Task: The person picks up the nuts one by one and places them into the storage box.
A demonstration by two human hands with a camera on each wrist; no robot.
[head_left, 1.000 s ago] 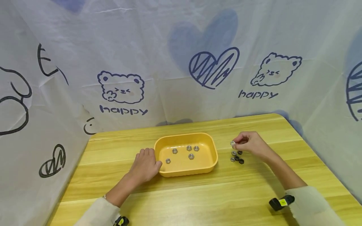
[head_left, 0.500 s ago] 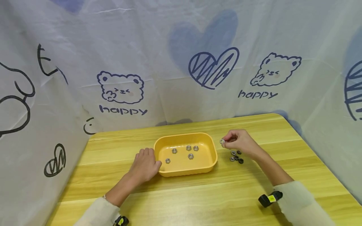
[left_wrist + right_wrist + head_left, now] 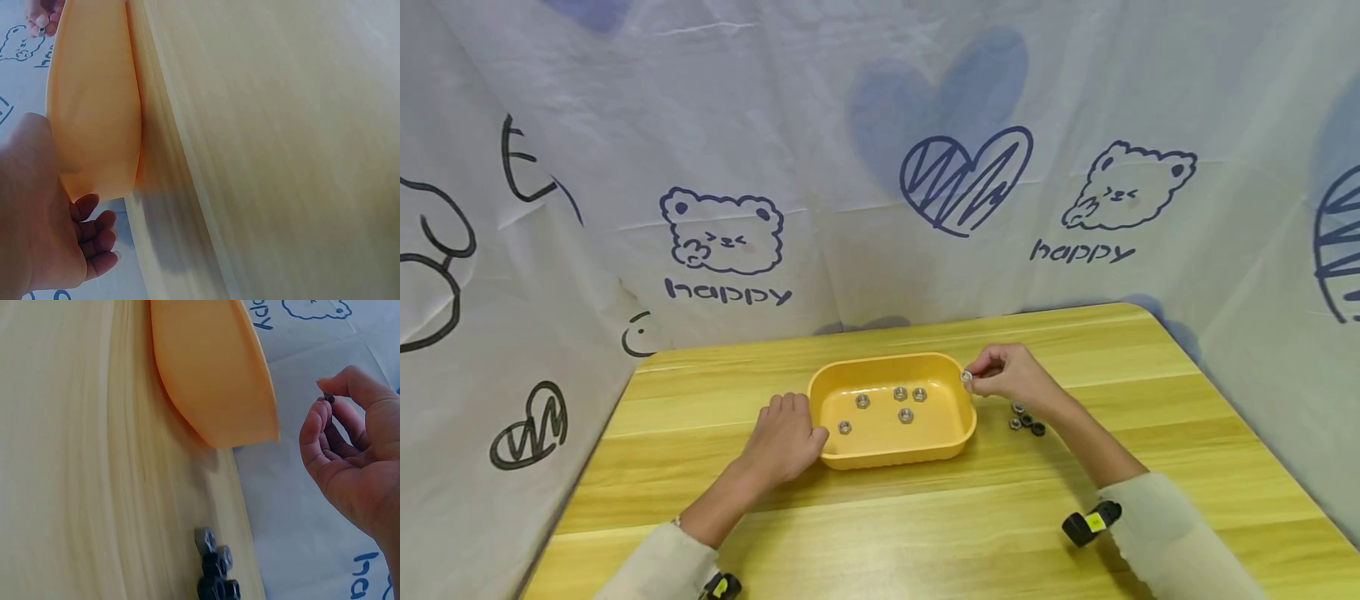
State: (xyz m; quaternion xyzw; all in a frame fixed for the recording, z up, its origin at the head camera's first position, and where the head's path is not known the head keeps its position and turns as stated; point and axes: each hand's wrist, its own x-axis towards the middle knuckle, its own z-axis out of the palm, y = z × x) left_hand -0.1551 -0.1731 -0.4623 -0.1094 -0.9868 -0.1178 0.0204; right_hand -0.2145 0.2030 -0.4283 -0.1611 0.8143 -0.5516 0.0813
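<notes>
From above, the right hand [image 3: 1011, 377] pinches a silver nut [image 3: 966, 377] at the yellow tray's [image 3: 891, 454] right rim, while the left hand [image 3: 784, 440] rests relaxed against its left end. The left wrist view shows those fingers [image 3: 94, 240] loosely curled beside the tray on the worktop [image 3: 281, 150]. The right wrist view shows the nut [image 3: 329, 397] pinched between thumb and fingertips, a small pile of nuts [image 3: 215, 569] below.

Bare wooden tabletop [image 3: 925, 517] from 4 to 8 o'clock of the shallow yellow plastic tray [image 3: 895, 454]: wide free lane. Left hand [image 3: 786, 437] blocks the tray's 9 o'clock wall. Right hand [image 3: 1011, 375] pinching a silver hex nut [image 3: 966, 377] sits at its 2 o'clock corner. Small cluster of dark and silver nuts [image 3: 1026, 419] lies just off 3 o'clock. Printed white cloth backdrop [image 3: 880, 167] closes 12 o'clock and both sides.
</notes>
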